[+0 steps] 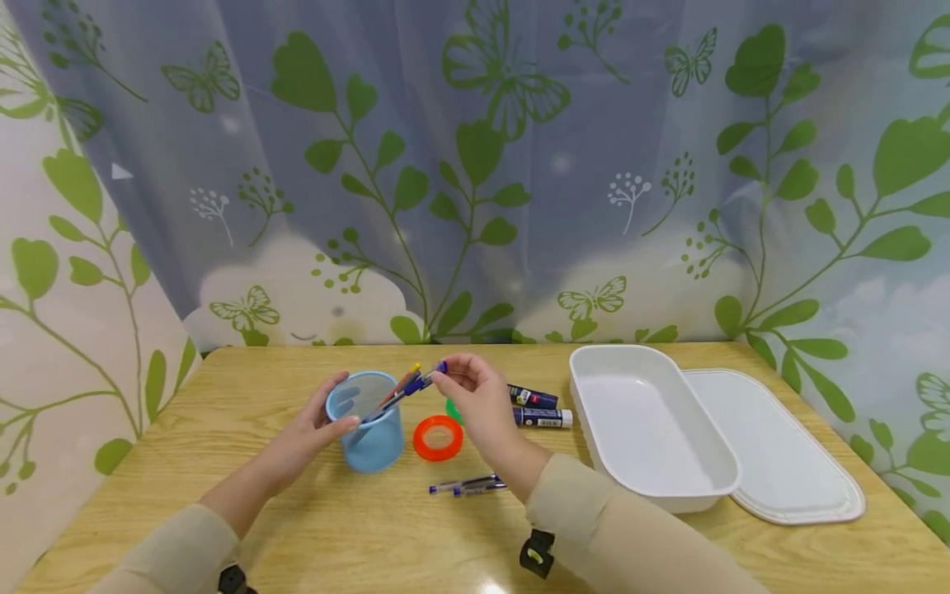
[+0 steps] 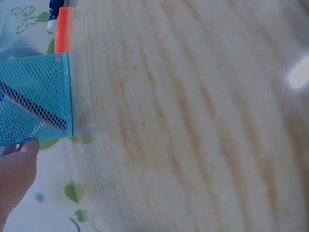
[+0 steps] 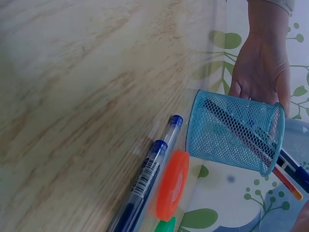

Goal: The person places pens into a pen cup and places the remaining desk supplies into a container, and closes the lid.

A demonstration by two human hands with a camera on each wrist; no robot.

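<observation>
A light-blue mesh pen cup [image 1: 373, 445] stands upright on the table. My left hand [image 1: 297, 441] grips it from the left, thumb at the front rim and fingers behind. Inside lean an orange pencil with a yellow end [image 3: 288, 183] and blue-capped pens [image 3: 294, 169], their upper ends sticking out toward the right. Between thumb and fingertips, my right hand [image 1: 482, 404] pinches the blue end of a pen [image 1: 419, 382] just right of the rim. Nearby lie an orange tape roll [image 1: 421, 445] and, partly behind the right hand, a green one [image 1: 452, 410].
Several blue-capped pens [image 1: 463, 485] lie in front of the tape. Behind my right wrist are a dark-blue tube [image 1: 534, 397] and a glue stick with a white cap [image 1: 545, 418]. A white bin [image 1: 653, 429] stands at right, its white lid [image 1: 787, 454] beside it.
</observation>
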